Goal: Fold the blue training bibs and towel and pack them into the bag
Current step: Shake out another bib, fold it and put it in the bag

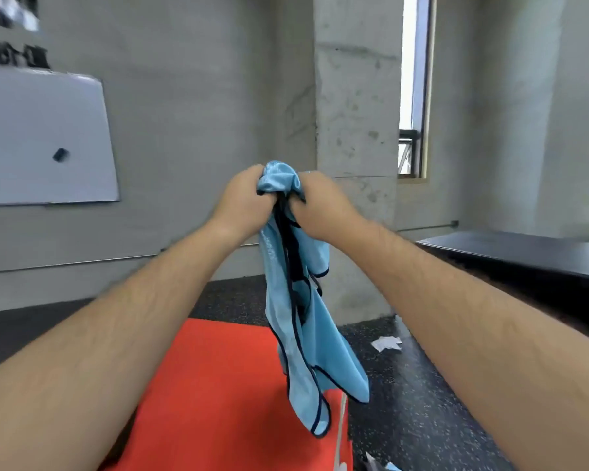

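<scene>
The left grip [242, 195] is clenching one side of the bunched top of a blue bib [296, 321], and just to its right the right grip [320, 205] is clenching the other side. The fingers of both are curling round the cloth and the two are almost touching. Together they are holding the bib up in the air, so that it is hanging over the right side of the orange worktop [218, 385]. Whether its lowest end is touching that surface cannot be told. This is looking like the start of the folding step for this bib: it is being lifted and sorted out, not yet folded. The next move is probably calling for the two grips to be drawing apart along the top edge to spread the cloth flat before laying it down. The bib is hanging limp and twisted, a thin, light blue, slightly shiny fabric with dark trim running along its edges. No bag or towel is showing.
</scene>
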